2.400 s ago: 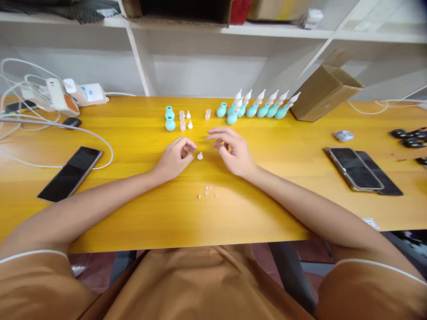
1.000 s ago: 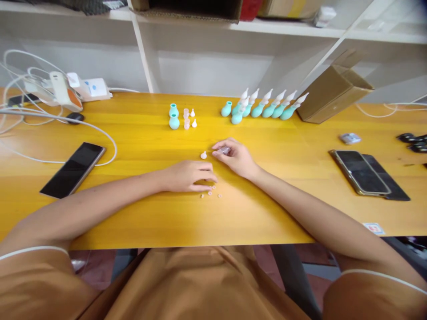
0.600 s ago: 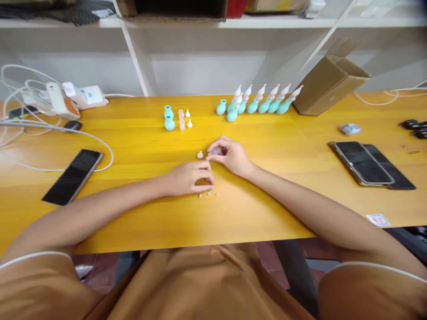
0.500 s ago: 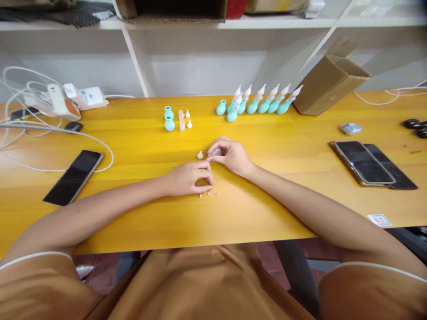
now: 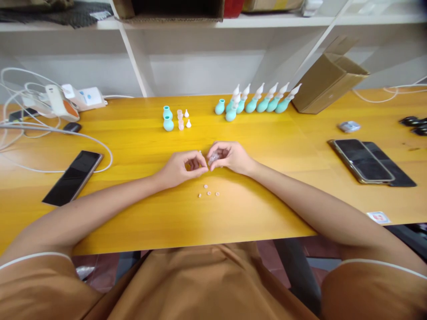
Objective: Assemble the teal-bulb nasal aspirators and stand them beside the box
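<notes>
My right hand [image 5: 231, 157] is closed around a small clear plastic piece [image 5: 214, 157], its fingers covering part of it. Close beside it, my left hand [image 5: 187, 167] has thumb and forefinger pinched together; whatever they hold, if anything, is too small to make out. A small white nozzle tip [image 5: 200, 152] shows only partly behind the left fingers. On the table just below the hands lie several tiny pink rings [image 5: 209, 193].
Farther back stand two open teal bulbs [image 5: 168, 123], pink connectors [image 5: 180, 124] and white tips [image 5: 188, 124]. To their right are several teal bulbs with nozzles [image 5: 263, 104] and an open one [image 5: 219, 107]. Phones [image 5: 363, 160], a cardboard box [image 5: 328, 82] and cables [image 5: 110, 151] lie around.
My left hand has moved up from the pink rings to beside my right hand, partly covering the nozzle tip. One more ring now shows on the table. The clear piece has turned slightly.
</notes>
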The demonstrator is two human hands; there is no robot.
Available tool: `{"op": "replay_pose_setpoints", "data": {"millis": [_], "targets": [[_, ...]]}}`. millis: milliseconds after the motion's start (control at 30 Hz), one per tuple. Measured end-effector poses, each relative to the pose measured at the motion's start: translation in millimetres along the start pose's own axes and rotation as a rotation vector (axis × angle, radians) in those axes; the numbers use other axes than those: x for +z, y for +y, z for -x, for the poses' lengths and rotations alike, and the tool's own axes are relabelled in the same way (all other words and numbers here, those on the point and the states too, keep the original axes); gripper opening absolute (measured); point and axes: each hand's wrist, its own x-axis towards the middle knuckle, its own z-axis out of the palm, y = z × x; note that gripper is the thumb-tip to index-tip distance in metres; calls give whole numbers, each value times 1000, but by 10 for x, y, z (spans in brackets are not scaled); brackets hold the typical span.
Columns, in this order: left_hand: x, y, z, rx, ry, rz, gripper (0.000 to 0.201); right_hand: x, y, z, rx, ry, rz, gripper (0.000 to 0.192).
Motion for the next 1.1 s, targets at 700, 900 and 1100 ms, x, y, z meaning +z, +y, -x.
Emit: {"op": "replay_pose_setpoints", "data": {"millis": [700, 900, 1100], "targets": [[-39, 31, 35, 210, 85, -92, 28, 269, -73, 141, 48, -95, -229, 79], [-43, 49, 36, 185, 73, -87, 36, 286, -47, 150, 55, -100, -230, 81], [-48, 28, 17, 261, 75, -97, 29, 317, -48, 160, 49, -116, -228, 80]]}}
